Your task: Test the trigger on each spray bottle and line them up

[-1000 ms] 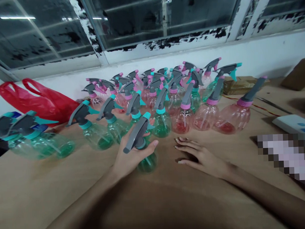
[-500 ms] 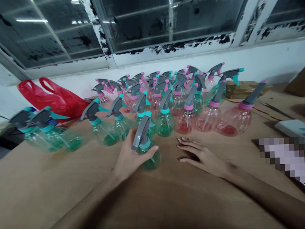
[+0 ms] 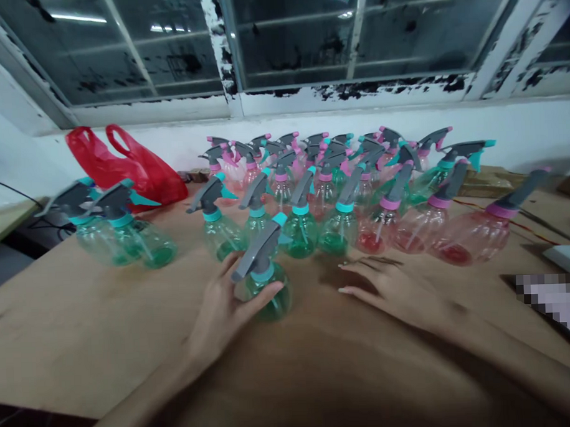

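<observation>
My left hand (image 3: 227, 299) is wrapped round the body of a green spray bottle (image 3: 277, 301) with a teal collar and a grey trigger head. That bottle stands upright near the middle of the table, in front of a row of others. To its right, my right hand (image 3: 390, 284) rests low over the tabletop with fingers stretched out and holds nothing. Closest beyond the hands are a green spray bottle (image 3: 338, 235) and a pink spray bottle (image 3: 370, 235), both with coloured liquid in the bottom.
Several more pink and green bottles crowd toward the wall. Two green spray bottles (image 3: 150, 246) stand apart at the left, before a red plastic bag (image 3: 148, 174). A brown taped package (image 3: 487, 183) lies at the back right, and a blurred-out flat item (image 3: 554, 300) at the right edge.
The view has shifted, so the scene sits further right. My left hand, still round the green spray bottle, has moved left relative to the row behind. My right hand stays spread.
</observation>
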Tool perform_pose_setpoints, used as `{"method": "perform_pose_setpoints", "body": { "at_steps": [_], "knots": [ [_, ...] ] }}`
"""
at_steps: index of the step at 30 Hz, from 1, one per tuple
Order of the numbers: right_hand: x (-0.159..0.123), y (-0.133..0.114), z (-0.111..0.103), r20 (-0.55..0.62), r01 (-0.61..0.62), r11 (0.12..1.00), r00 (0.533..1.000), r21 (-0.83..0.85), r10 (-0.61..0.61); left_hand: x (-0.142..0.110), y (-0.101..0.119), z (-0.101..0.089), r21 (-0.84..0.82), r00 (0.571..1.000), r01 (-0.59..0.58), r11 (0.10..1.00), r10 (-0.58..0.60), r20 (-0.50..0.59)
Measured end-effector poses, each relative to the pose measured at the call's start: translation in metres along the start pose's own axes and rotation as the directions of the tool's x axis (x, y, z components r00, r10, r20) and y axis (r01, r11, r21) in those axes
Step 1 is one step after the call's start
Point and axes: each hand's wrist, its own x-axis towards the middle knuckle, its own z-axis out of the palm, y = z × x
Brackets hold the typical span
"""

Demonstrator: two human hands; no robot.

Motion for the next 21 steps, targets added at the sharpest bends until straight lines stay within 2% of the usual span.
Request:
{"method": "perform_pose_setpoints", "body": {
  "at_steps": [2,5,8,10,12,14,17,19,21],
  "knots": [
    [0.011,-0.018,-0.011,-0.011,0.065,0.998,0.998,0.007,-0.064,-0.008,-0.013,-0.016,0.026,0.998,0.058,0.998,-0.058,-0.025],
    [0.031,-0.045,-0.026,-0.093,0.125,0.992,0.988,0.017,-0.123,-0.019,-0.035,-0.041,0.054,0.976,0.196,0.979,-0.190,-0.104],
    [0.053,-0.071,-0.035,-0.179,0.184,0.981,0.969,0.059,-0.170,-0.023,-0.055,-0.063,0.038,0.910,0.361,0.932,-0.343,-0.235],
    [0.071,-0.088,-0.038,-0.212,0.199,0.974,0.962,0.108,-0.173,-0.020,-0.067,-0.075,0.021,0.884,0.402,0.915,-0.382,-0.270],
    [0.088,-0.104,-0.037,-0.231,0.191,0.969,0.961,0.156,-0.152,-0.013,-0.079,-0.083,0.003,0.882,0.393,0.920,-0.376,-0.285],
    [0.106,-0.120,-0.034,-0.249,0.191,0.965,0.958,0.180,-0.143,-0.004,-0.091,-0.088,0.006,0.900,0.341,0.940,-0.324,-0.291],
    [0.128,-0.140,-0.025,-0.277,0.129,0.977,0.958,0.172,-0.078,0.008,-0.108,-0.091,0.039,0.911,0.299,0.953,-0.273,-0.308],
    [0.140,-0.150,-0.019,-0.260,0.084,0.983,0.965,0.161,-0.039,0.014,-0.117,-0.092,0.089,0.917,0.283,0.955,-0.243,-0.317],
    [0.149,-0.156,-0.014,-0.229,0.052,0.987,0.973,0.150,-0.017,0.019,-0.124,-0.093,0.209,0.931,0.251,0.945,-0.177,-0.319]
  ]
}}
